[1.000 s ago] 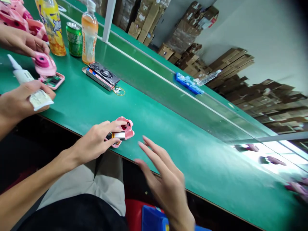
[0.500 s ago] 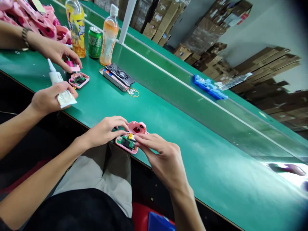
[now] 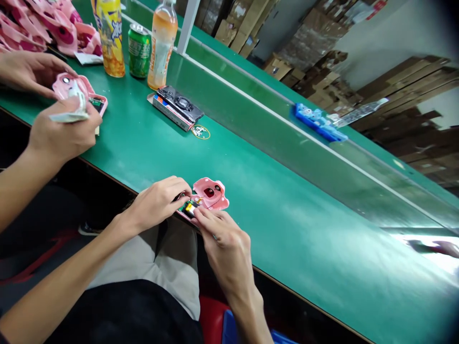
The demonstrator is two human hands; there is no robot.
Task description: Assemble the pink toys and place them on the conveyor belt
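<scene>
A pink plastic casing (image 3: 211, 192) lies opened at the table's front edge, its rounded cover half folded back beyond the half with the green circuit board (image 3: 182, 208). Over the board sits a small battery (image 3: 191, 209) with yellow tape, joined by thin wires. My left hand (image 3: 161, 198) is closed on the casing's left end, fingertips bent over the board. From the right, my right hand (image 3: 225, 236) pinches the battery between thumb and fingers, covering part of the lower casing.
At left, a co-worker's hands (image 3: 66, 129) hold a white glue tube (image 3: 73, 112) and another pink casing (image 3: 64, 86). Behind stand two bottles (image 3: 163, 45), a green can (image 3: 139, 51), a flat box (image 3: 175, 107) and a pink pile (image 3: 43, 28). A blue tray (image 3: 319, 124) lies beyond the rail.
My right hand has brought the battery down and left over the board. My left fingers have curled in. The co-worker has lifted the other casing and moved it left with the glue tube.
</scene>
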